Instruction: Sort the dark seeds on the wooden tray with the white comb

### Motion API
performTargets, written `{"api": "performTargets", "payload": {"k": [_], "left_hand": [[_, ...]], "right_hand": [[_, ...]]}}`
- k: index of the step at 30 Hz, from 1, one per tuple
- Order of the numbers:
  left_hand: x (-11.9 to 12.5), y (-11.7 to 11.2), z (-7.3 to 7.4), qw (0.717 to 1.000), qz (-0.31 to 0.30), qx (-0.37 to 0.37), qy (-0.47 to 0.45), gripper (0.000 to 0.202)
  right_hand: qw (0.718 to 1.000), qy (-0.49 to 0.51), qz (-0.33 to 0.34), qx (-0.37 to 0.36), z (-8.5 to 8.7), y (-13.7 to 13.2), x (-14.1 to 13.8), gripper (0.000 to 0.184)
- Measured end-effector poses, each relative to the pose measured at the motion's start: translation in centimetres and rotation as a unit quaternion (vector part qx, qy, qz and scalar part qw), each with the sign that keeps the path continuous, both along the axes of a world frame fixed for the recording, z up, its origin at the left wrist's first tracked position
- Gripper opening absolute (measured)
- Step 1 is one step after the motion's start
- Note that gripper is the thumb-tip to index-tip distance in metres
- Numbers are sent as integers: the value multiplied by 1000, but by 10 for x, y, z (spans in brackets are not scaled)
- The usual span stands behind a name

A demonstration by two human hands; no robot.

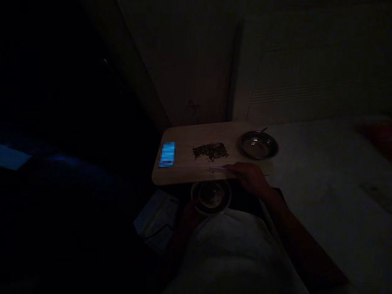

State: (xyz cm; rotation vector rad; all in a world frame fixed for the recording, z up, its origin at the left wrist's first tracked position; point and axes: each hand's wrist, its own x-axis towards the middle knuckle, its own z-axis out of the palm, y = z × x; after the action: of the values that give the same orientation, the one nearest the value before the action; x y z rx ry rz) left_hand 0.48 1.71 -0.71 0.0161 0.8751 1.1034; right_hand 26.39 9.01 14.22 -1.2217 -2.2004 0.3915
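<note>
The light is dim. My left hand (pixel 192 212) grips the left rim of a metal bowl (pixel 226 204), its thumb over the edge. This bowl sits just below the near edge of a wooden board (pixel 183 173), and dark bits lie inside it. My right hand (pixel 251 175) is closed around a thin, pale, flat utensil (pixel 219 169); I cannot tell if it is a knife or a spoon. The utensil points left, low over the board's near edge. Beyond it, a pile of small dark pieces, like seeds (pixel 210 151), is spread across the board.
A second metal bowl (pixel 259 145) stands on the board's right side, with a handle poking past its far rim. A lit phone (pixel 167 154) lies at the left end. A wall socket with a cord (pixel 192 101) is behind. Pale bedding (pixel 321 171) stretches rightward.
</note>
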Motion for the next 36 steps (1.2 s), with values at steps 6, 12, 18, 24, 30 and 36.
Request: {"api": "performTargets", "payload": {"k": [6, 12, 18, 24, 30, 36], "left_hand": [[1, 2, 2, 1000, -11, -13, 14, 26], [-2, -4, -1, 1000, -16, 13, -20, 29], [0, 4, -6, 999, -42, -1, -12, 23], [-3, -14, -12, 991, 53, 71, 99, 38], [-4, -16, -3, 993, 42, 66, 93, 42], [2, 2, 4, 999, -38, 12, -15, 35]], "right_hand": [[1000, 13, 10, 3, -5, -4, 5, 38], [1000, 23, 18, -12, -3, -8, 7, 38], [997, 37, 43, -49, 1, -13, 11, 36], [993, 74, 50, -72, -2, -12, 20, 35], [997, 66, 16, -37, -5, -10, 24, 33], [997, 63, 9, -38, -11, -10, 24, 33]]}}
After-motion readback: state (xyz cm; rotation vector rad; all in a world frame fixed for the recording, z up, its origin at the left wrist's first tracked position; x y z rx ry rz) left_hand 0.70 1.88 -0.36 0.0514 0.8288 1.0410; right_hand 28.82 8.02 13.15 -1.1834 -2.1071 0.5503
